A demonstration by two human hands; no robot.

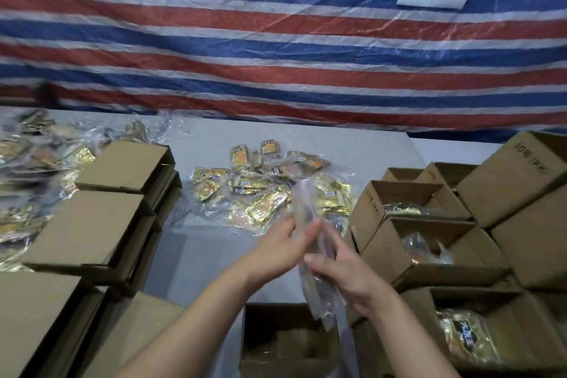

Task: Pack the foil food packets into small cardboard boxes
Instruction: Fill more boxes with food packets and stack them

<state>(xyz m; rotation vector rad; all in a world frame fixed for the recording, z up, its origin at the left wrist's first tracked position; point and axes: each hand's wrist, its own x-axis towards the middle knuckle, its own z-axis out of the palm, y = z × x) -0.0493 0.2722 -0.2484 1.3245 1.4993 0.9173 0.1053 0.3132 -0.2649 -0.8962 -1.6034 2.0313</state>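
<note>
Above the open box (288,344) at the near edge of the table (368,150), you have a clear plastic bag (310,242) caught between both hands, and it is blurred enough that whether foil packets sit inside it cannot be told. Your left hand (285,245) lies flat against its left face with the fingers fairly straight, pressing rather than curling; your right hand (337,279) has thumb and fingers wrapped round its lower part. By my reading you are at the bagging or loading step: either smoothing the bag before it goes down, or about to lower it into that box. The next move calls for keeping the lower end gathered so it clears the box walls, then easing it straight down without snagging on a flap. The bag stands nearly upright, its long axis running from the far upper end, which reaches over the loose pile of gold foil packets (267,187) in mid-table, down and slightly right to the lower end hanging just over the box mouth. Filled open boxes (429,239) stand to your right, several with bagged packets showing inside, and empty boxes (101,218) are stacked on their sides to your left.
</note>
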